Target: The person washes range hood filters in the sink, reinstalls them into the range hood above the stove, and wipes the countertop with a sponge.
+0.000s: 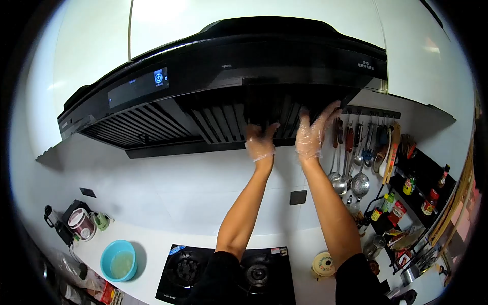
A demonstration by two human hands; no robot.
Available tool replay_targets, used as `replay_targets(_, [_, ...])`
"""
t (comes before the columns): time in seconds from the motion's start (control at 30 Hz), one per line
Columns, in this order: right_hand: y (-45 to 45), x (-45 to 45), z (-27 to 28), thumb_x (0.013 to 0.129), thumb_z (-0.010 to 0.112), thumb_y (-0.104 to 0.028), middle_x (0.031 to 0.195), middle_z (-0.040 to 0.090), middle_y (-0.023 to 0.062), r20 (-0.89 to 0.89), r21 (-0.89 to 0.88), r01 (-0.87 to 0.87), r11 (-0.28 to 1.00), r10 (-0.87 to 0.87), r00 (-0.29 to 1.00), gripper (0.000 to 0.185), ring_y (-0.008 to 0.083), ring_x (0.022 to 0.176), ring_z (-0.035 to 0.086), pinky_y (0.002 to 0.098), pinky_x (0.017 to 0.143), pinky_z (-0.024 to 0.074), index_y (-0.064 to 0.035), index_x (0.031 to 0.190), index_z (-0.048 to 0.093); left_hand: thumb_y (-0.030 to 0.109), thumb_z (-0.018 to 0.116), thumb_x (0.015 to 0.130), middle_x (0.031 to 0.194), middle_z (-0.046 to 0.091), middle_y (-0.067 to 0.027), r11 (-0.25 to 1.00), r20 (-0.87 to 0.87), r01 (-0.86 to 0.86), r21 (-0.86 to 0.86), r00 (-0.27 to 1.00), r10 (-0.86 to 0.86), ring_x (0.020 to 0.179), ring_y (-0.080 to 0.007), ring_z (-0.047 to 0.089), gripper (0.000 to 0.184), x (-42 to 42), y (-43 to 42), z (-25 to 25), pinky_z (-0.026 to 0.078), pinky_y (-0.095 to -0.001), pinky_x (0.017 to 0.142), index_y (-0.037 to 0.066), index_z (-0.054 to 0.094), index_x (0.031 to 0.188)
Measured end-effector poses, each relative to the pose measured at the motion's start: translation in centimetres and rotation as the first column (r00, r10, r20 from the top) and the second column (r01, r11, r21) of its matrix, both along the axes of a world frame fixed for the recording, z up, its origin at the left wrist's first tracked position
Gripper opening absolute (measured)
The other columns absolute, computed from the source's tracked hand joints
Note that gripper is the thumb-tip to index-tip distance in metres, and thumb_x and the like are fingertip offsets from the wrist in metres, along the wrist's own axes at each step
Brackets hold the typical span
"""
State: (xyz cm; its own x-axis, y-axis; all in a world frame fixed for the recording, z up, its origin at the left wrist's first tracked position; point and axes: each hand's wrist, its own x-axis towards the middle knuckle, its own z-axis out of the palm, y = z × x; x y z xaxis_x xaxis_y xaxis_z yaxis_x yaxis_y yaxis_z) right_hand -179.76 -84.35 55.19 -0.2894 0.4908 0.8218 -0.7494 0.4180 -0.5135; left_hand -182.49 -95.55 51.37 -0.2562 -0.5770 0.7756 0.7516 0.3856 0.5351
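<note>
A black range hood point(213, 66) spans the upper view, with slatted filters point(218, 122) on its underside. Both my hands wear clear plastic gloves and reach up to the hood's right half. My left hand point(261, 143), slightly blurred, is at the lower edge beneath a dark section; its thumb stands apart from its fingers, whose tips are hard to make out. To its right, my right hand point(311, 136) has its fingers spread upward against the dark underside. Contact with the hood's surface cannot be made out exactly. No separate object shows in either hand.
Below is a black two-burner gas stove point(274, 274) on a white counter point(152, 239). A blue basin point(134, 259) with cloudy liquid stands left. Ladles and a skimmer point(360, 185) hang from a rail at right, beside a black shelf point(414, 203) of bottles.
</note>
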Motion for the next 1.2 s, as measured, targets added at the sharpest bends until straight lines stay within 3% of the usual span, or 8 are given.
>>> replay_targets(0.1, [-0.5, 0.4, 0.3, 0.095, 0.056, -0.039, 0.158, -0.010, 0.0354, -0.026, 0.002, -0.018, 1.000, 0.018, 1.000, 0.091, 0.0518, 0.148, -0.003, 0.0528, 0.120, 0.0120, -0.0118, 0.158, -0.003, 0.019, 0.089, 0.072, 0.067, 0.045, -0.0059, 0.999, -0.140, 0.047, -0.009, 0.989, -0.048, 0.064, -0.0177, 0.042, 0.048, -0.8, -0.2, 0.8, 0.041, -0.0317, 0.059, 0.002, 0.045, 0.081])
replay_targets(0.2, [-0.6, 1.1, 0.7, 0.092, 0.060, -0.033, 0.157, -0.011, 0.0377, -0.006, 0.033, 0.003, 0.999, -0.003, 1.000, 0.094, 0.0535, 0.147, -0.003, 0.0532, 0.120, 0.0123, -0.0103, 0.158, -0.003, 0.024, 0.086, 0.076, 0.068, 0.048, -0.0124, 0.997, -0.007, 0.072, -0.013, 0.997, -0.072, 0.064, -0.0247, 0.044, 0.045, -0.6, -0.3, 1.7, 0.045, -0.0356, 0.063, -0.001, 0.049, 0.083])
replay_targets(0.33, [-0.1, 0.5, 0.6, 0.086, 0.065, -0.024, 0.155, -0.012, 0.0401, -0.043, 0.110, 0.064, 0.992, -0.060, 0.997, 0.100, 0.0546, 0.146, -0.005, 0.0539, 0.120, 0.0116, -0.0084, 0.158, -0.003, 0.024, 0.085, 0.076, 0.068, 0.048, -0.0129, 1.000, -0.031, 0.013, -0.010, 0.999, -0.013, 0.063, -0.0250, 0.042, 0.046, -0.6, 0.2, 2.1, 0.044, -0.0364, 0.062, -0.001, 0.048, 0.084])
replay_targets(0.43, [-0.3, 1.1, 0.5, 0.084, 0.067, -0.021, 0.155, -0.011, 0.0401, -0.004, 0.049, -0.034, 0.998, 0.035, 0.999, 0.103, 0.0542, 0.146, -0.006, 0.0537, 0.120, 0.0109, -0.0069, 0.158, -0.003, 0.024, 0.085, 0.076, 0.068, 0.050, -0.0140, 1.000, -0.035, -0.011, -0.029, 0.999, 0.010, 0.062, -0.0264, 0.044, 0.045, -0.8, -0.1, 1.4, 0.045, -0.0377, 0.062, -0.001, 0.049, 0.084])
replay_targets(0.73, [0.0, 0.6, -0.2, 0.081, 0.068, -0.022, 0.155, -0.006, 0.0413, -0.025, 0.127, 0.003, 0.992, 0.000, 1.000, 0.106, 0.0541, 0.147, 0.000, 0.0533, 0.120, 0.0132, -0.0067, 0.158, -0.003, 0.027, 0.085, 0.076, 0.072, 0.054, -0.0159, 0.999, -0.034, -0.003, -0.049, 0.999, 0.001, 0.065, -0.0318, 0.052, 0.046, -1.7, -0.3, -0.2, 0.046, -0.0414, 0.064, -0.002, 0.052, 0.088])
replay_targets(0.83, [-0.8, 1.6, 0.0, 0.080, 0.069, -0.020, 0.161, 0.001, 0.0307, 0.000, 0.055, -0.113, 0.992, 0.113, 0.994, 0.105, 0.0478, 0.149, -0.003, 0.0489, 0.122, 0.0058, 0.0004, 0.156, 0.000, 0.028, 0.085, 0.075, 0.074, 0.056, -0.0162, 1.000, -0.005, 0.029, -0.012, 1.000, -0.029, 0.068, -0.0342, 0.054, 0.047, -1.4, -0.2, 0.3, 0.047, -0.0420, 0.066, -0.002, 0.053, 0.090])
replay_targets(1.0, [-0.7, 1.2, 0.7, 0.079, 0.069, -0.020, 0.160, 0.002, 0.0324, -0.034, 0.096, -0.109, 0.989, 0.113, 0.993, 0.105, 0.0461, 0.150, -0.001, 0.0475, 0.122, 0.0045, 0.0058, 0.154, -0.001, 0.029, 0.086, 0.074, 0.082, 0.062, -0.0190, 0.999, 0.105, -0.015, 0.030, 0.994, 0.011, 0.074, -0.0362, 0.059, 0.048, -0.9, 0.2, 1.7, 0.049, -0.0411, 0.070, -0.001, 0.055, 0.095])
replay_targets(1.2, [-0.3, 2.0, 0.6, 0.079, 0.071, -0.020, 0.160, 0.005, 0.0331, 0.008, 0.091, -0.117, 0.989, 0.117, 0.993, 0.106, 0.0429, 0.151, 0.002, 0.0442, 0.123, 0.0045, 0.0074, 0.154, 0.000, 0.022, 0.086, 0.074, 0.085, 0.064, -0.0206, 1.000, 0.058, 0.023, 0.010, 0.998, -0.023, 0.080, -0.0340, 0.062, 0.046, -1.4, 0.1, 0.9, 0.049, -0.0401, 0.074, -0.003, 0.054, 0.096])
